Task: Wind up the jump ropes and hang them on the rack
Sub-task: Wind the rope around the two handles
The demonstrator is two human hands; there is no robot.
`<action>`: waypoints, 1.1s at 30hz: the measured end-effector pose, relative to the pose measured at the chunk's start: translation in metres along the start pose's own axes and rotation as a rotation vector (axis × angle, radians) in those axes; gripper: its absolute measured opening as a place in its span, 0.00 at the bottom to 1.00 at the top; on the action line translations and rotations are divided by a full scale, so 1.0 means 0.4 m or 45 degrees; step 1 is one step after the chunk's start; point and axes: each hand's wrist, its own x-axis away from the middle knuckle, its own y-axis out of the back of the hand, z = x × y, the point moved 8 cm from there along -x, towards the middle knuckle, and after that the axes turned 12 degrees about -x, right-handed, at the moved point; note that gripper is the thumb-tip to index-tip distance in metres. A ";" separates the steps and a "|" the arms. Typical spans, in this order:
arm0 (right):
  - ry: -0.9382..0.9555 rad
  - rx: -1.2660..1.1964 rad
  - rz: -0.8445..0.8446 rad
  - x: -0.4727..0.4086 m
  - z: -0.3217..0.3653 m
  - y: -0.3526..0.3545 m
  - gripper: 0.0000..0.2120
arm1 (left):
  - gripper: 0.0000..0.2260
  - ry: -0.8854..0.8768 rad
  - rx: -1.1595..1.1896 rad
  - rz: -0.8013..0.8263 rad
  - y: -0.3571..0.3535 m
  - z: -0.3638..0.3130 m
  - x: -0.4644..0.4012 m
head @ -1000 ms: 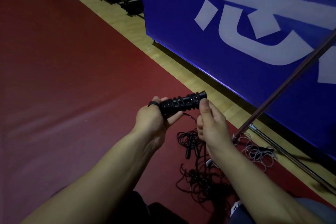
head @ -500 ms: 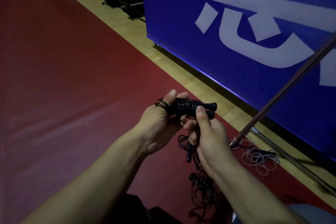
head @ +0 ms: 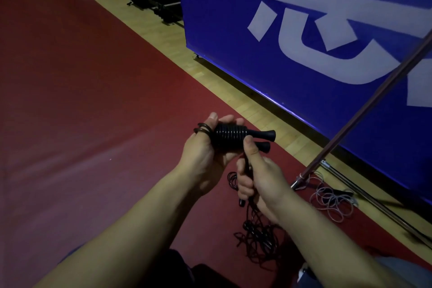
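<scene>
— Both hands busy? 
— Yes: your left hand (head: 205,154) is gripping the black jump rope (head: 230,137) handles, wound tight; your right hand (head: 259,175) is pinching its loose tail, likely ready for tucking. 
— Obstacles? 
— Rack (head: 364,110) is standing right; tangled black ropes (head: 257,238) and a pale rope (head: 332,201) are lying between.

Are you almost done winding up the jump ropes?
Not yet. The left hand holds black handles already wrapped in many coils; the right hand grips the remaining cord. Tangled black rope and a pale rope lie on the floor. Nothing visibly hung.
</scene>
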 end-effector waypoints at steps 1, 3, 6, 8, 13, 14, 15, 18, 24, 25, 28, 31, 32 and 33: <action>-0.004 0.076 0.027 -0.004 -0.007 -0.003 0.31 | 0.14 0.014 0.006 -0.009 0.002 0.000 -0.002; 0.082 0.243 0.082 -0.004 0.002 -0.014 0.32 | 0.14 0.037 0.038 -0.048 0.012 -0.006 -0.005; 0.205 0.622 0.128 0.001 0.025 -0.020 0.14 | 0.14 -0.001 0.214 -0.130 0.037 -0.036 -0.013; 0.236 0.969 0.112 -0.004 0.028 -0.011 0.11 | 0.13 -0.013 0.251 -0.122 0.040 -0.049 -0.015; -0.168 0.404 -0.080 -0.016 -0.039 0.018 0.14 | 0.14 0.077 0.169 0.114 -0.017 -0.031 0.009; -0.227 0.301 -0.106 -0.019 -0.051 0.023 0.14 | 0.14 0.086 0.190 0.144 -0.022 -0.034 0.013; -0.229 0.267 -0.144 -0.029 -0.057 0.036 0.16 | 0.14 0.094 0.229 0.150 -0.021 -0.040 0.014; 0.002 0.283 -0.368 -0.058 -0.025 0.097 0.17 | 0.14 0.083 0.378 0.043 0.015 -0.060 -0.008; 0.588 0.972 -0.154 -0.007 0.066 0.020 0.15 | 0.14 0.056 0.761 -0.213 0.098 -0.097 -0.047; 0.570 1.040 -0.129 -0.010 0.052 0.013 0.16 | 0.13 0.084 0.728 -0.173 0.088 -0.095 -0.040; 0.283 1.144 -0.073 -0.042 0.007 0.025 0.15 | 0.10 0.166 0.519 -0.015 0.045 -0.062 -0.010; 0.207 1.102 -0.024 -0.070 0.012 0.061 0.13 | 0.10 0.232 0.362 0.090 0.021 -0.035 0.016; 0.242 1.068 -0.017 -0.073 0.028 0.071 0.14 | 0.10 0.232 0.311 0.106 0.021 -0.033 0.018; 0.264 1.023 -0.014 -0.080 0.039 0.086 0.15 | 0.10 0.231 0.251 0.114 0.022 -0.031 0.018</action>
